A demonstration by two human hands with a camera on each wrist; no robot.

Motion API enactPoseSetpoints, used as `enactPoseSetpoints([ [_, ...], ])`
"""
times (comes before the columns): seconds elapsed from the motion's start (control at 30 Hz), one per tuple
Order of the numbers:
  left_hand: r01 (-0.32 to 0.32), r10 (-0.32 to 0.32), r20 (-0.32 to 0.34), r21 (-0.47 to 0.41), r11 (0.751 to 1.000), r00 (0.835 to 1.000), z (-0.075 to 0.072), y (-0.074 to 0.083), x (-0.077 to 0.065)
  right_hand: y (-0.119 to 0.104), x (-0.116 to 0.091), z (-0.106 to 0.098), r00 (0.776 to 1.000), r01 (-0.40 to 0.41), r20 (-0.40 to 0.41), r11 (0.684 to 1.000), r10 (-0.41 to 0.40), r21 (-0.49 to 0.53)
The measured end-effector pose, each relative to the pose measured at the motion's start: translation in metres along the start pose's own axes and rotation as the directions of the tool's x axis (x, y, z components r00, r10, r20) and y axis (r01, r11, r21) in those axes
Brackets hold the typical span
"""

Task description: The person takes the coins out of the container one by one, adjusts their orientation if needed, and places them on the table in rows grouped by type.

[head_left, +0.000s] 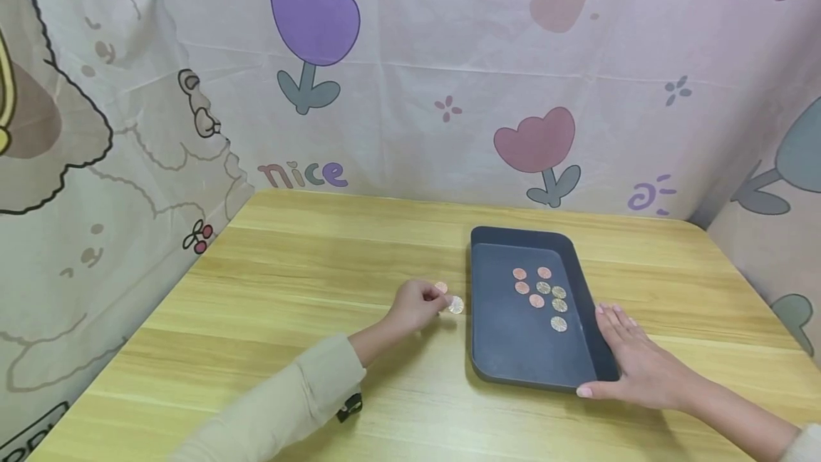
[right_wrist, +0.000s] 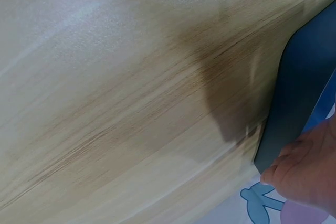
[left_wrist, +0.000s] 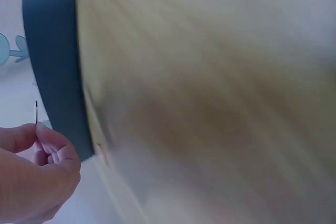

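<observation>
Between the thumb and fingertips of my left hand [head_left: 417, 305] is a pinched silvery coin [head_left: 455, 304], edge-on in the left wrist view, just left of the tray. Behind those fingers a copper coin [head_left: 440, 286] lies on the table. The dark baking tray [head_left: 526, 355] stands right of it, with several copper coins [head_left: 536, 300] and several duller yellowish coins [head_left: 559, 324] scattered flat on its floor. My right hand [head_left: 648, 369] rests at the tray's near right corner, fingers straight along the right wall and thumb stretched along the near edge.
A wood-grain table [head_left: 288, 276] carries the tray. Printed cloth [head_left: 410, 91] hangs behind it and down both sides. Below the left sleeve cuff shows a small black object [head_left: 350, 407]. The tray's raised walls stand between the left hand and the coins inside.
</observation>
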State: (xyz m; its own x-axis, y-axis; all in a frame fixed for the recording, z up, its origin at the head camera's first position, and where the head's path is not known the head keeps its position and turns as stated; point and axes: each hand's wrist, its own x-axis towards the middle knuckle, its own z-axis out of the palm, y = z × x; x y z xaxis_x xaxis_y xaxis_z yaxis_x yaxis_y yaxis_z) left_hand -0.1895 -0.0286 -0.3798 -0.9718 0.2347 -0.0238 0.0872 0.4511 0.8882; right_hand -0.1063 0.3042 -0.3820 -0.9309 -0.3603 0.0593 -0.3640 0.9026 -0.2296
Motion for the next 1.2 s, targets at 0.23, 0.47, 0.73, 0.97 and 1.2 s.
enactPoseSetpoints([
  [0.23,0.092,-0.095,0.024,0.092,0.991,0.995,-0.012,-0.017,-0.006,-0.001,0.001,0.0,1.0,0.009,-0.01,1.0,-0.009,-0.004],
  [0.47,0.105,-0.114,0.038,0.188,0.977,0.993,-0.014,-0.018,-0.006,-0.001,0.001,-0.001,1.0,0.01,0.0,1.0,-0.01,-0.001],
  [0.73,0.074,-0.084,0.03,0.242,0.968,0.996,-0.008,-0.017,-0.004,0.0,0.0,0.0,1.0,0.015,-0.006,1.0,-0.015,-0.002],
  [0.97,0.083,-0.088,0.005,0.27,0.959,0.996,-0.006,-0.016,-0.005,0.0,0.0,0.0,1.0,0.015,-0.005,1.0,-0.015,0.001],
  [1.2,0.053,-0.055,0.004,0.226,0.973,0.998,-0.007,-0.015,-0.003,0.001,0.0,0.0,1.0,0.006,0.002,1.0,-0.006,0.008],
])
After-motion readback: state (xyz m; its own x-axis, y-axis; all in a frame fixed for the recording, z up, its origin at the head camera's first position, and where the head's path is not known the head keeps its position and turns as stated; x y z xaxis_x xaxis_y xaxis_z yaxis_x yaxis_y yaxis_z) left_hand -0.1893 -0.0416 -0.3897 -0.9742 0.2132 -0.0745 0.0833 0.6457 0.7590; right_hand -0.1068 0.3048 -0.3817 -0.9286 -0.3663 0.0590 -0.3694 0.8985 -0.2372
